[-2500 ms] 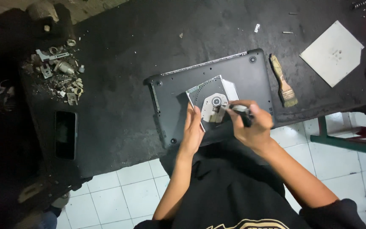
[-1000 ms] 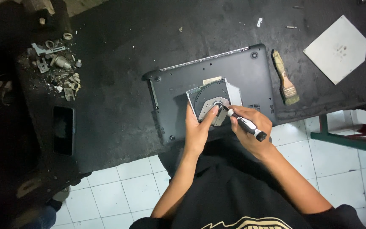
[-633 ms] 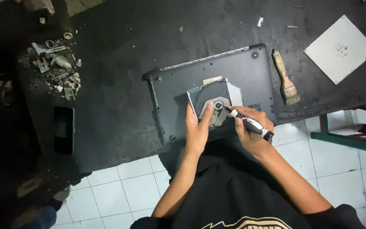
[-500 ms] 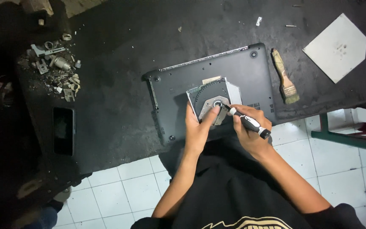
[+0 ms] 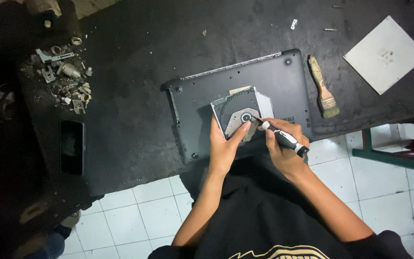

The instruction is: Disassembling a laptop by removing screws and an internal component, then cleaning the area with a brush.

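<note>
On the upturned laptop (image 5: 264,81) lies the optical drive (image 5: 240,112), thin, light, easily bent; the left hand (image 5: 224,146) pinches its edge, best held there, while the right hand (image 5: 283,153) grips a screwdriver (image 5: 281,136).

Left hand (image 5: 225,146) steadying an optical drive (image 5: 241,112) atop an upturned dark laptop (image 5: 207,115), right hand (image 5: 282,152) pressing a small screwdriver (image 5: 280,136) to its hub, paintbrush (image 5: 323,87) beside, black table (image 5: 135,72)
</note>
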